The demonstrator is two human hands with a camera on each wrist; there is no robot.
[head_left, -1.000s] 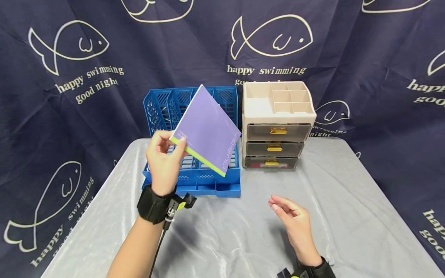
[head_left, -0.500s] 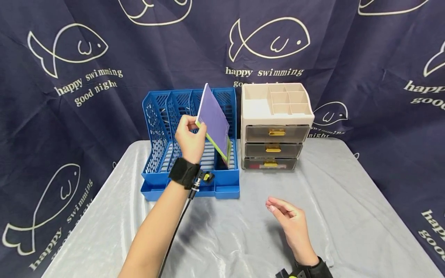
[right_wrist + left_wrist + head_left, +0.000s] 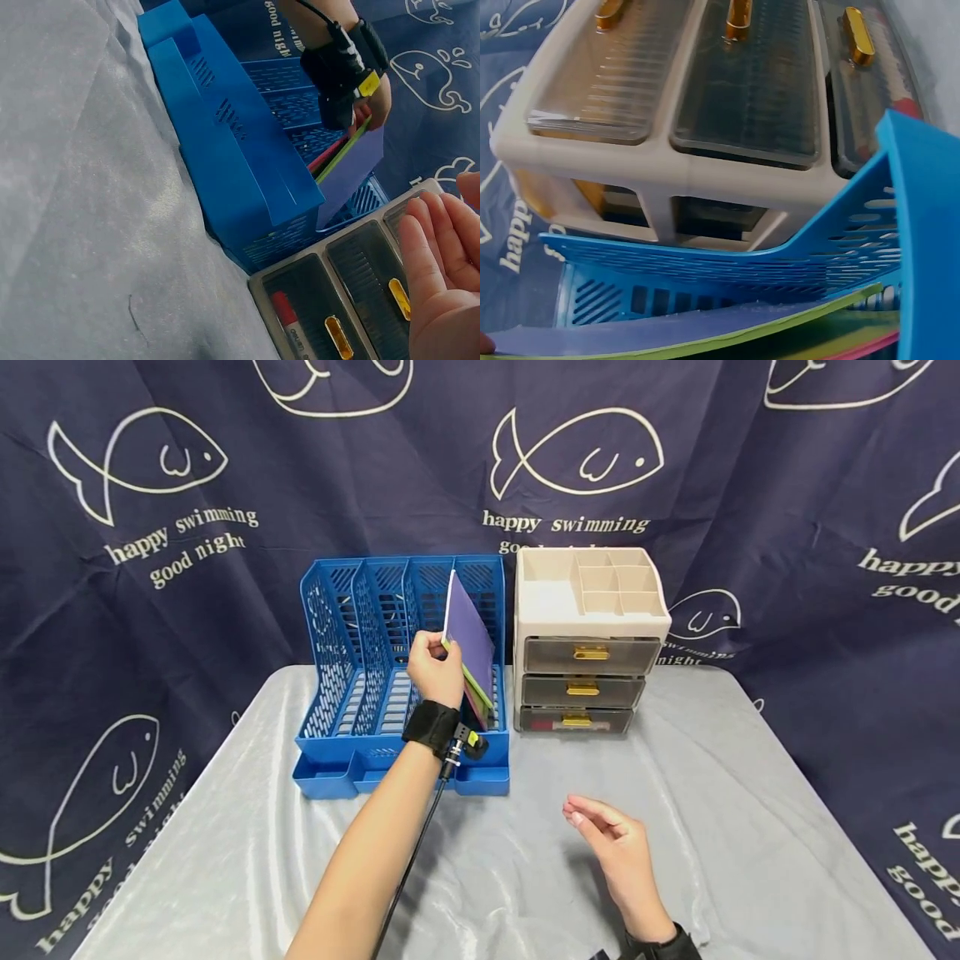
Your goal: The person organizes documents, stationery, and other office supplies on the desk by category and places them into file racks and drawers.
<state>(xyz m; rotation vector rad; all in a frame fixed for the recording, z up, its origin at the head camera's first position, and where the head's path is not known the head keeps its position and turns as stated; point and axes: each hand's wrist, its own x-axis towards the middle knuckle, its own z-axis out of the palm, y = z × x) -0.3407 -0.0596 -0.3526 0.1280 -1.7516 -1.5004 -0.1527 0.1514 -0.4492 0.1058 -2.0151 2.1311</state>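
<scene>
My left hand (image 3: 437,670) pinches the spine edge of a purple notebook (image 3: 472,631) with a lime-green spine strip. The notebook stands tilted in the rightmost slot of a blue file rack (image 3: 405,746). Beside it in the same slot are a green and a pink-edged notebook (image 3: 840,337), mostly hidden. In the right wrist view the purple notebook (image 3: 364,169) reaches down behind the rack's front wall. My right hand (image 3: 618,856) hangs over the table in front of the drawer unit, fingers loosely bent, holding nothing.
A cream drawer unit (image 3: 528,627) with smoky drawers stands close to the rack's right side. A red-capped marker (image 3: 285,309) shows in its bottom drawer. Grey cloth (image 3: 547,902) covers the table. A dark blue fish-print curtain (image 3: 420,485) hangs behind.
My left hand has moved right and forward with the purple notebook, turning it from face-on to nearly edge-on and lowering it into the rack's right slot. My right hand has barely moved.
</scene>
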